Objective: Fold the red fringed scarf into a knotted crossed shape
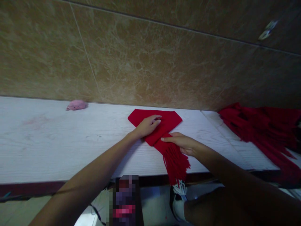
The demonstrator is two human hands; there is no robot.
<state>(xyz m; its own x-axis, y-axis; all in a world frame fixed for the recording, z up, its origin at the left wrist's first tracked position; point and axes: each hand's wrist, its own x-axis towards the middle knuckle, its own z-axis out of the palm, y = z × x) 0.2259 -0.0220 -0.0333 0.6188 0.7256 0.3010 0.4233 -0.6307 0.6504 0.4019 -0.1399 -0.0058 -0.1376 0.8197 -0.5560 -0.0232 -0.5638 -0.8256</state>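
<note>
A red fringed scarf lies partly folded on a white wood-grain table, near the wall. My left hand rests flat on the folded part, fingers stretched out and pressing down. My right hand grips the scarf's narrow end just above the fringe, fingers wrapped around the cloth. The fringe hangs over the table's front edge.
A heap of more red fringed scarves lies at the right on the table. A small pink object sits by the brown marble wall at the back left. Below the table edge a white shoe shows.
</note>
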